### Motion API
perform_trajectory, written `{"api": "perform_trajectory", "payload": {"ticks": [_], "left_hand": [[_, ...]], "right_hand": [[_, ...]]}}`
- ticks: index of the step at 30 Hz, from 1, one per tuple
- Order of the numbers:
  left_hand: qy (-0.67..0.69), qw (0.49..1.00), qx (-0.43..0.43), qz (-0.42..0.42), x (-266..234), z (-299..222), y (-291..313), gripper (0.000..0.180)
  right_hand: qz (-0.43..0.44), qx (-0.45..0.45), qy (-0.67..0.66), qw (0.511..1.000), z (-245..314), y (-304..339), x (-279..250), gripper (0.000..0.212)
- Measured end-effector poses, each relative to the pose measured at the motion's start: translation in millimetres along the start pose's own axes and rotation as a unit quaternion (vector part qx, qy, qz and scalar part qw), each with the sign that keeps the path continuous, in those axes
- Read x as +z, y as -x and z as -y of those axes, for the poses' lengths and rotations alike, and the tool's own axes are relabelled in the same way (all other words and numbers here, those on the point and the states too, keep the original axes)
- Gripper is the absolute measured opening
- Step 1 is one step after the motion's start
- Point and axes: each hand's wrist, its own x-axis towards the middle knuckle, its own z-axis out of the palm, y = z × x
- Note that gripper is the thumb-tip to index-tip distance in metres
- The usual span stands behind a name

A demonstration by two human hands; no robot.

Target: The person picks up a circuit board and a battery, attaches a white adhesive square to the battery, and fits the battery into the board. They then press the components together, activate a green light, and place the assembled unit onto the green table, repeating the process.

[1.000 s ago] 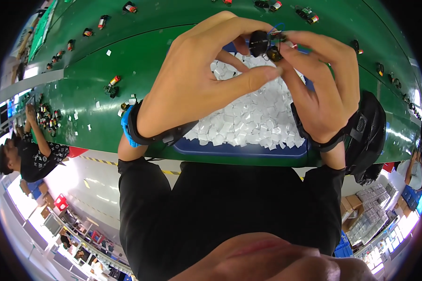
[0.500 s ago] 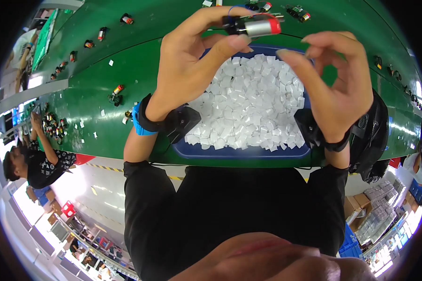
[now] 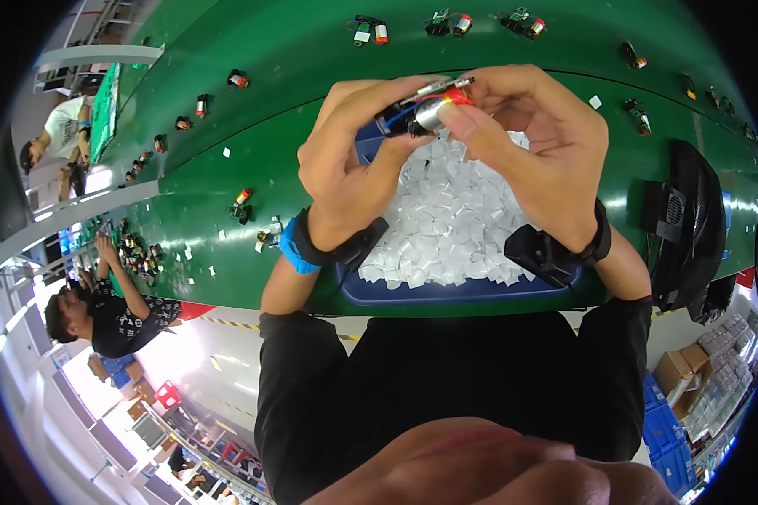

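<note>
Battery unit [image 3: 430, 114], silver with a red end, is held up between both sets of fingertips, and from where I stand it slants upward toward the right. The left hand [image 3: 345, 160] grips its black end, thumb underneath and forefinger across the upper side; the other left fingers are mostly hidden. The right hand [image 3: 541, 135] has its thumb laid near the red end and its forefinger curled above, so it too grasps the piece, though I can't tell where the remaining right fingertips touch. A blue wire [image 3: 406, 104] runs along the unit, close to the left forefinger, and a thin pale strip [image 3: 436, 86] lies over the top.

Below the fingers, a blue tray [image 3: 459, 295] is heaped with small white squares [image 3: 451, 219]. Farther out past the fingertips, three similar assemblies [image 3: 461, 25] lie in a row on the green work surface [image 3: 295, 63]. Off to the left of the left fingers, one loose assembly [image 3: 242, 197] lies near a scatter of white bits, and well beyond it sits a co-worker [image 3: 114, 324] in a dark patterned shirt. To the right of the right fingers are a lone assembly [image 3: 643, 122] and a black bag [image 3: 699, 219].
</note>
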Motion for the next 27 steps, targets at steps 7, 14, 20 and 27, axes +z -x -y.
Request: {"api": "perform_trajectory", "payload": {"ticks": [7, 14, 20, 27], "left_hand": [[0.111, 0.994, -0.012, 0.002, 5, -11, 2, 0.042], [0.056, 0.998, 0.035, 0.012, 3, -10, 1, 0.043], [0.05, 0.998, 0.039, 0.002, 2, -11, 0, 0.042], [-0.092, 0.995, 0.029, 0.001, 0, -16, -1, 0.043]], "right_hand": [[0.046, -0.231, 0.12, 0.964, -3, 3, -11, 0.031], [0.033, -0.214, 0.103, 0.971, -1, 4, -6, 0.03], [0.023, -0.173, 0.091, 0.98, 1, 7, -3, 0.026], [0.08, -0.031, 0.079, 0.993, 10, -1, -9, 0.013]]}}
